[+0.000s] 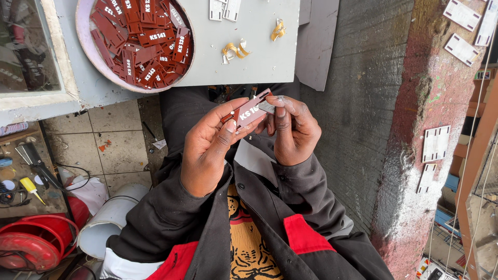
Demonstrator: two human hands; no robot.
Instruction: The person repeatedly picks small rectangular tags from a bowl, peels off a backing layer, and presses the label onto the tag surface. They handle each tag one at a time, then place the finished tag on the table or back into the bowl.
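Two hands meet over our lap: our left hand [207, 150] pinches a dark red tag [249, 110] with white lettering between thumb and fingers, while our right hand [293, 129] grips the tag's far end, fingertips closed on a small pale strip at its edge. We hold the tag tilted, just clear of the grey table [259, 46] ahead. Beyond it, curled yellow peelings [236, 50] lie scattered on the tabletop, and a round pale basin [85, 39] at the table's corner is heaped with more red tags [145, 41]. Left of us, a white bucket [111, 218] rests on the tiled floor.
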